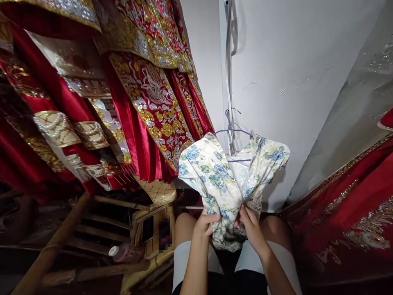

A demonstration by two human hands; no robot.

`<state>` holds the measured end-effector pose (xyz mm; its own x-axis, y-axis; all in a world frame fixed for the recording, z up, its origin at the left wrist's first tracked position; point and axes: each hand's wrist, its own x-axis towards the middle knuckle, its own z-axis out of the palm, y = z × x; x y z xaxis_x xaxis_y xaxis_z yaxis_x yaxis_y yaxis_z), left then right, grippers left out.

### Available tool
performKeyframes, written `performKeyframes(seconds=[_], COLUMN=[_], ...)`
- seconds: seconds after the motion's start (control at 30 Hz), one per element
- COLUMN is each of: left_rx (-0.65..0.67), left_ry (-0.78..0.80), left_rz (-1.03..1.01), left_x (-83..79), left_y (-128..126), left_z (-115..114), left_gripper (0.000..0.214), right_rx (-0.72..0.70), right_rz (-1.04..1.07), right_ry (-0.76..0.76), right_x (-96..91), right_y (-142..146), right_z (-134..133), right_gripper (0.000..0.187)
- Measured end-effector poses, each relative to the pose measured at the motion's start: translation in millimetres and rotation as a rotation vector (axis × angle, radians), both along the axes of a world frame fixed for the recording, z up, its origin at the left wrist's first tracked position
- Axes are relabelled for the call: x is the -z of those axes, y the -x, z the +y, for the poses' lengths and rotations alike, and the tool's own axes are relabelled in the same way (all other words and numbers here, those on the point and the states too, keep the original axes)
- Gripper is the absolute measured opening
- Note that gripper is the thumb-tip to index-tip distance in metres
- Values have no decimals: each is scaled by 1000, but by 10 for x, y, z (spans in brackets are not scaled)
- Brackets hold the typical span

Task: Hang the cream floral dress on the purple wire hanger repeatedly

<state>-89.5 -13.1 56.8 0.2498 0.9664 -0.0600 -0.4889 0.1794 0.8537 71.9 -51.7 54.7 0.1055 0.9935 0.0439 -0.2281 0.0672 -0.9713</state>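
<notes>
A white garment with blue and yellow flowers [215,172] hangs on a purple wire hanger [231,130] in front of a white wall. Its lower part is bunched over my lap. My left hand [204,224] is closed on the left fold of the cloth. My right hand [250,223] pinches the right fold close beside it. Both hands meet at the garment's middle, above my knees.
Red robes with gold and silver embroidery [147,94] hang thick on the left. More red embroidered cloth [346,221] fills the right. A wooden bamboo frame [92,229] with a small bottle [125,252] stands at lower left. A grey strap [229,73] hangs down the wall.
</notes>
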Motion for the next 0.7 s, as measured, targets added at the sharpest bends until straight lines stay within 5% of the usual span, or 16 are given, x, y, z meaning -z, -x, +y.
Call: performKeyframes(seconds=[0.17, 0.37, 0.5, 0.6, 0.7], left_rx=[141, 122, 89, -15, -321], left_ry=[42, 12, 40, 60, 38], left_rz=[-75, 56, 69, 82, 105], left_x=[-47, -34, -44, -27, 45], left_y=[-280, -201, -152, -118, -92], left_z=[-35, -1, -14, 17, 106], left_gripper=[73, 62, 65, 63, 51], right_rx=[133, 226, 155, 98, 91], right_rz=[7, 48, 117, 113, 78], right_ry=[-2, -13, -31, -70, -66], right_x=[-32, -102, -108, -94, -54], right_y=[8, -110, -117, -58, 14], right_z=[2, 50, 98, 134, 142], right_gripper=[62, 54, 51, 49, 50])
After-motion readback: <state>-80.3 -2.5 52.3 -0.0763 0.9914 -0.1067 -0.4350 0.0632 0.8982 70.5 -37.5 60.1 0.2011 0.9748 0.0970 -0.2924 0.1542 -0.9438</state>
